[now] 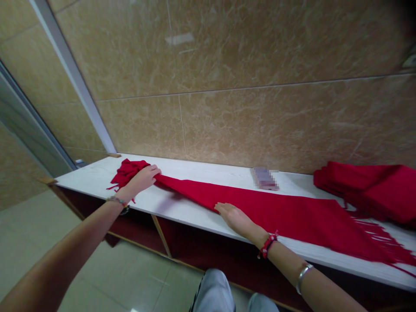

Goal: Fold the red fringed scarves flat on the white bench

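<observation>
A long red scarf (276, 210) stretches along the white top of a low cabinet, its fringe fanned out at the right end. Toward the left end the cloth narrows and is lifted slightly, with my left hand (146, 175) closed on it. Beyond that hand the rest of the scarf lies in a crumpled bunch (127, 169) with loose fringe strands. My right hand (232, 216) rests with fingers stretched out on the scarf's near edge, around its middle. Its thumb is hard to make out.
A stack of folded red cloth (367, 186) sits at the right end against the tiled wall (260, 121). A phone, partly blurred, (264, 178) lies behind the scarf. Below the white cabinet top (195, 169) are open dark-red compartments (201, 242). My knees are close to the front.
</observation>
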Action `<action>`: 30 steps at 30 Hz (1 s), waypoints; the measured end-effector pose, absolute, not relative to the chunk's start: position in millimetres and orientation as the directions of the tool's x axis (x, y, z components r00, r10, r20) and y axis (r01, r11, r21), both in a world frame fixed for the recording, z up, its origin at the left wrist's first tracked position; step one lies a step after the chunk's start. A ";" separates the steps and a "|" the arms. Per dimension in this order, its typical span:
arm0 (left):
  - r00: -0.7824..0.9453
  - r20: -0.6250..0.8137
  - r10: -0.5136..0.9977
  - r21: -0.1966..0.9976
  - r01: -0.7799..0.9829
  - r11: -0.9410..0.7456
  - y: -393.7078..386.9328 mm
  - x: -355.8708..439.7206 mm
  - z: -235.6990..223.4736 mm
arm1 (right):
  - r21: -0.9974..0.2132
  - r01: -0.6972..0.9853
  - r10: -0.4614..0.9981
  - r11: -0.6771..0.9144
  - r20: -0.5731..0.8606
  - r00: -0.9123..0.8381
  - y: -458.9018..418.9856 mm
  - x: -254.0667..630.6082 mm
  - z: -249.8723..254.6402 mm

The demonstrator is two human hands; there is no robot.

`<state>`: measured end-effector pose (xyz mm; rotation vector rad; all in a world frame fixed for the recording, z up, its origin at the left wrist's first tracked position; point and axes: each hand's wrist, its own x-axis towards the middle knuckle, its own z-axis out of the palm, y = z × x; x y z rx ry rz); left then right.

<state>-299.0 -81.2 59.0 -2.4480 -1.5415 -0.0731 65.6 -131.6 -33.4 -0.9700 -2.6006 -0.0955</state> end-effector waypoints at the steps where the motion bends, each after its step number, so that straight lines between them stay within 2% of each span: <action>1: 0.465 0.106 0.879 -0.185 0.878 -0.442 -87.3 -303.7 57.2 | -0.053 0.625 0.600 0.779 0.353 -0.718 -131.8 65.9 -32.9; 4: 0.526 -0.135 0.840 -0.187 0.819 -0.543 -101.8 -315.7 51.2 | -0.033 0.570 0.548 0.821 0.329 -0.769 -131.8 66.1 -31.5; 8: 0.440 -0.227 0.869 -0.120 0.873 -0.473 -98.7 -322.6 58.5 | -0.029 0.562 0.545 0.827 0.288 -0.787 -132.9 66.0 -28.4; 10: 0.461 -0.276 0.843 -0.026 0.873 -0.486 -91.0 -312.0 64.1 | -0.052 0.569 0.561 0.821 0.260 -0.786 -134.7 66.7 -25.0; 11: 0.504 -0.248 0.827 0.035 0.858 -0.512 -87.2 -301.3 64.6 | -0.072 0.571 0.569 0.818 0.246 -0.785 -135.8 67.6 -22.7; 13: 0.590 -0.087 0.803 0.140 0.805 -0.576 -81.3 -270.0 58.1 | -0.116 0.582 0.592 0.805 0.223 -0.774 -138.0 70.3 -17.6; 15: 0.625 0.037 0.780 0.171 0.765 -0.621 -78.1 -232.2 41.8 | -0.155 0.621 0.640 0.769 0.192 -0.744 -139.8 74.5 -13.5; 17: 0.626 -0.018 0.780 0.172 0.770 -0.614 -76.8 -199.7 21.1 | -0.172 0.677 0.698 0.716 0.134 -0.704 -141.5 79.8 -12.1; 21: 0.451 -0.165 0.877 0.122 0.892 -0.435 -72.3 -182.9 -6.7 | -0.156 0.736 0.748 0.659 0.035 -0.662 -146.2 90.9 -15.0; 26: 0.336 -0.180 0.925 0.074 0.942 -0.328 -62.1 -200.9 -4.3 | -0.193 0.730 0.747 0.655 0.021 -0.664 -144.6 98.9 -8.5; 28: 0.377 -0.141 0.915 0.075 0.926 -0.370 -63.4 -190.2 -1.5 | -0.198 0.778 0.801 0.597 0.083 -0.594 -138.2 102.5 -4.7; 30: 0.463 -0.058 0.884 0.086 0.885 -0.458 -67.9 -170.0 -2.5 | -0.177 0.865 0.881 0.469 0.165 -0.444 -130.8 108.9 -5.6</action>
